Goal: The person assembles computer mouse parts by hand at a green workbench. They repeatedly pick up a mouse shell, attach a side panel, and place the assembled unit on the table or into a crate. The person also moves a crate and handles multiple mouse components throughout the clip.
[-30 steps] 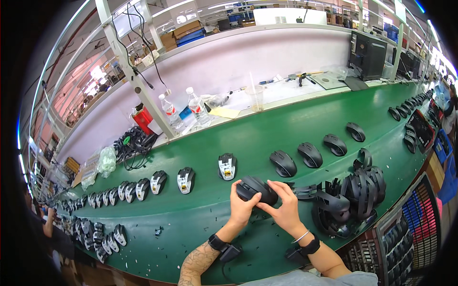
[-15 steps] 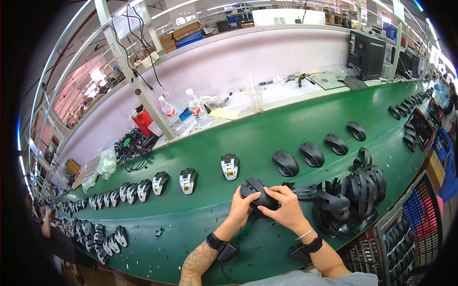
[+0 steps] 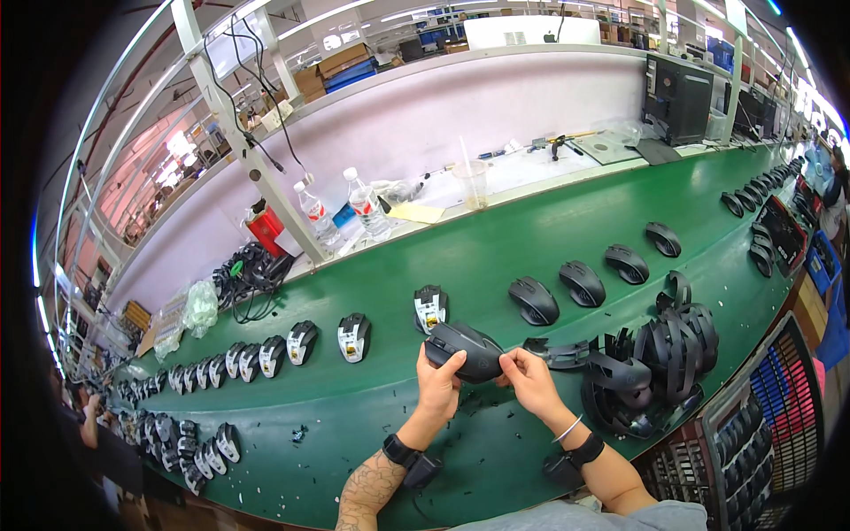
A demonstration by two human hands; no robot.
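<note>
A black computer mouse is gripped in my left hand, tilted above the green bench, with the thumb on its near side. My right hand has its fingers pinched at the mouse's right end; the fingertips are partly hidden. Just beyond the held mouse stands an uncovered mouse body with a white inside and a yellow part. To the right lies a pile of curved black mouse shells, with loose black strips at its left edge.
Uncovered mice line the belt leftward, and covered black mice run off to the right. More mice cluster at the near left. Black crates stand at the bench's right edge. Bottles and a plastic cup sit on the back ledge.
The held mouse has been turned and tilted in my left hand, its right end swinging round. My right hand has slid from its top to its right end. Mice on the belt have shifted slightly right.
</note>
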